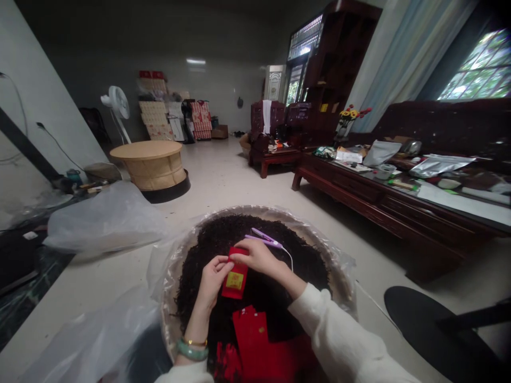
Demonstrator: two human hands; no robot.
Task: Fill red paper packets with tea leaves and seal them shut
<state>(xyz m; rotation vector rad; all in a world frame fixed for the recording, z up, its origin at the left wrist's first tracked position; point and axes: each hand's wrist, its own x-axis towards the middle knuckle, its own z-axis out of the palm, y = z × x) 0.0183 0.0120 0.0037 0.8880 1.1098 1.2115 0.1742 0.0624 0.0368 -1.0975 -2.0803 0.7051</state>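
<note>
A small red packet [235, 279] with a yellow label is held upright over a round basket [170, 276] full of dark loose tea leaves [223, 236]. My left hand [211, 282] pinches the packet's left side near the top. My right hand [259, 256] grips its top edge and also holds a purple clamp-like tool [264, 239] with a thin white cord [289, 256]. A stack of red packets [255, 335] lies lower in the basket, near my body.
Clear plastic sheeting [106, 215] lies to the left and lines the basket. A long dark wooden table [383, 205] with silver bags stands on the right. A round wooden tub [154, 162] and a fan [117, 103] stand farther back. A dark round seat [435, 324] is at lower right.
</note>
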